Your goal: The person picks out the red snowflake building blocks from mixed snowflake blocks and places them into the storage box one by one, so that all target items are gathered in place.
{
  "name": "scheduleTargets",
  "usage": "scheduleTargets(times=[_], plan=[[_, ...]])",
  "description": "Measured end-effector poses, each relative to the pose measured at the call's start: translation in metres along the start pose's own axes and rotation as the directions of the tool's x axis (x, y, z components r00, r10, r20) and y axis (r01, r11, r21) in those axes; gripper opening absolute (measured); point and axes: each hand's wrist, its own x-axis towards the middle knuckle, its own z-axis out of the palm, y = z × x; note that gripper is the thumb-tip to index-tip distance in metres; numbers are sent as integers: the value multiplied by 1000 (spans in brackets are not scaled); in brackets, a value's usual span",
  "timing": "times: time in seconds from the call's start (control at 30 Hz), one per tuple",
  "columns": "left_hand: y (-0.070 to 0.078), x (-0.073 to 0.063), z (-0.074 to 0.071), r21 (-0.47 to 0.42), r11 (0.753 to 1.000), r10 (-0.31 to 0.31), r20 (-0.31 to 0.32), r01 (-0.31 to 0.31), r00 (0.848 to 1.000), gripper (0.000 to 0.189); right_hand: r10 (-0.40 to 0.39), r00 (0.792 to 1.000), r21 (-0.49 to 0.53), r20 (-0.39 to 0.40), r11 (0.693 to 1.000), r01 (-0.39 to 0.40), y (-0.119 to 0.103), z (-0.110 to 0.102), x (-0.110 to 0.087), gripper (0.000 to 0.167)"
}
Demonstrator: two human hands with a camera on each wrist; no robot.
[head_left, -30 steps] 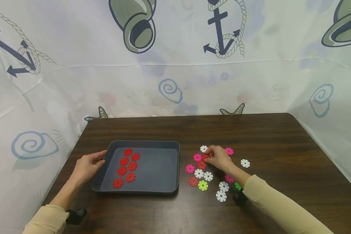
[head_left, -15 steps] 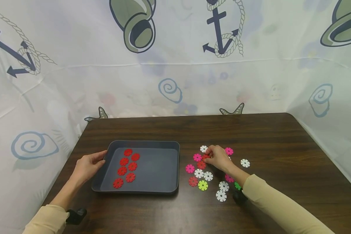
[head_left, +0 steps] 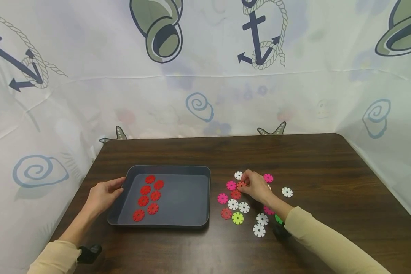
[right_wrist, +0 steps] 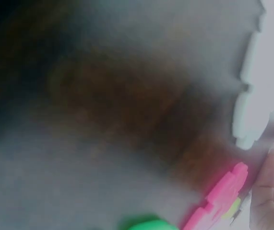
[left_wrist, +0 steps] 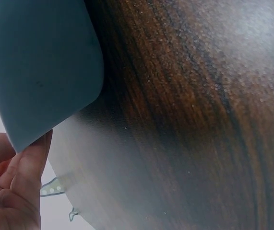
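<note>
My left hand [head_left: 102, 196] grips the left rim of a dark grey baking tray [head_left: 188, 198], thumb and fingers at its edge; the left wrist view shows the tray's outer wall [left_wrist: 43, 72] with fingers [left_wrist: 29, 165] beneath the corner. Several red notched discs [head_left: 155, 195] lie in the tray's left half, in two loose columns. To the right of the tray, my right hand [head_left: 257, 186] pinches a red notched disc [head_left: 241, 185] between thumb and fingertips, low over the loose discs. Another red disc [head_left: 235, 194] lies just below it.
Around my right hand lie loose discs: white [head_left: 233, 204], pink [head_left: 222, 198], yellow-green [head_left: 238, 218] and a green one [head_left: 278, 219] partly under the right sleeve. A white disc [head_left: 287, 192] sits apart to the right. The brown wooden table [head_left: 178, 152] meets a patterned cloth [head_left: 205, 76] behind.
Both hands stay almost still. The red disc at my right fingertips looks lighter now, with more of its face showing. The tray has not moved.
</note>
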Motion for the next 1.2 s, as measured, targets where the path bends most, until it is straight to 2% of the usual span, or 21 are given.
scheduleTargets(times=[0.17, 0.4, 0.5, 0.67, 0.93, 1.1, 1.2], plan=[[1, 0, 0, 4, 1000, -5, 1, 5, 1000, 41, -39, 999, -20, -16, 999, 38, 0, 0, -2, 26], [0, 0, 2, 7, 1000, -14, 1, 14, 1000, 41, -55, 998, -35, -17, 998, 54, -1, 1, -4, 25], [0, -1, 2, 4, 1000, -18, 4, 18, 1000, 41, -59, 998, -6, -17, 998, 59, -3, 0, -4, 25], [0, 0, 1, 10, 1000, -6, -5, 6, 1000, 41, -63, 998, 101, -30, 993, 66, -10, -3, -3, 24], [-1, 0, 0, 6, 1000, 4, -12, -3, 1000, 41, -107, 994, 306, 6, 947, 100, -46, 1, 0, 22], [-2, 0, 0, -2, 1000, 17, -17, -17, 1000, 41, -137, 989, 439, 62, 893, 96, -73, 13, 4, 20], [-2, 0, 0, -2, 1000, 24, -17, -24, 1000, 41, -158, 983, 475, 91, 874, 97, -87, 22, 7, 20]])
